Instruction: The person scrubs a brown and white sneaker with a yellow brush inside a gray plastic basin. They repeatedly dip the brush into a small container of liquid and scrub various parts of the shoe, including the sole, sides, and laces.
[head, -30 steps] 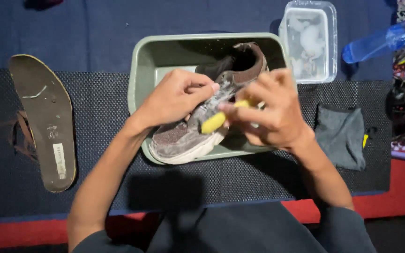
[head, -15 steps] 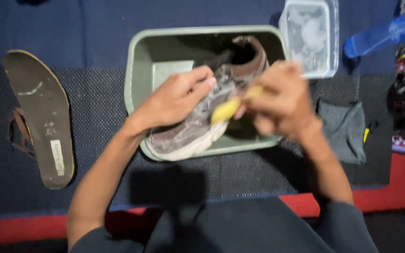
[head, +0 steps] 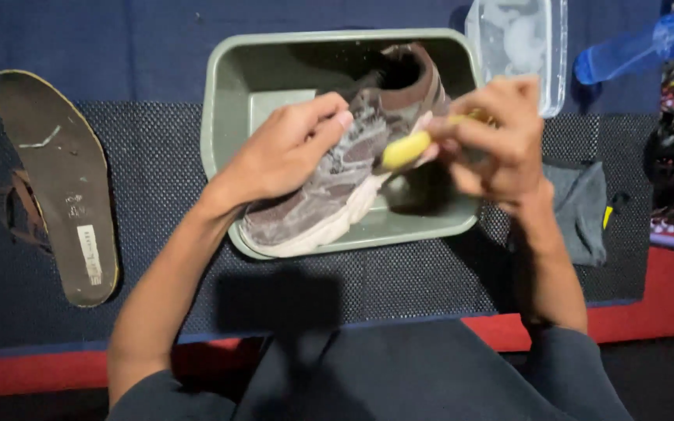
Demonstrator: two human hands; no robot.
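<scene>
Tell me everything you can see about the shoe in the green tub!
The shoe is a brown-grey sneaker with a thick, pale sole and a darker brown collar round its opening. It looks wet and soapy, with whitish foam over its suede-like upper. It lies tilted across the green tub, toe resting over the tub's near rim, heel up inside. The left hand grips its upper from the side. The right hand presses a yellow brush against its side. No laces show.

Both hands, left (head: 286,152) and right (head: 493,136), curled closed.
</scene>
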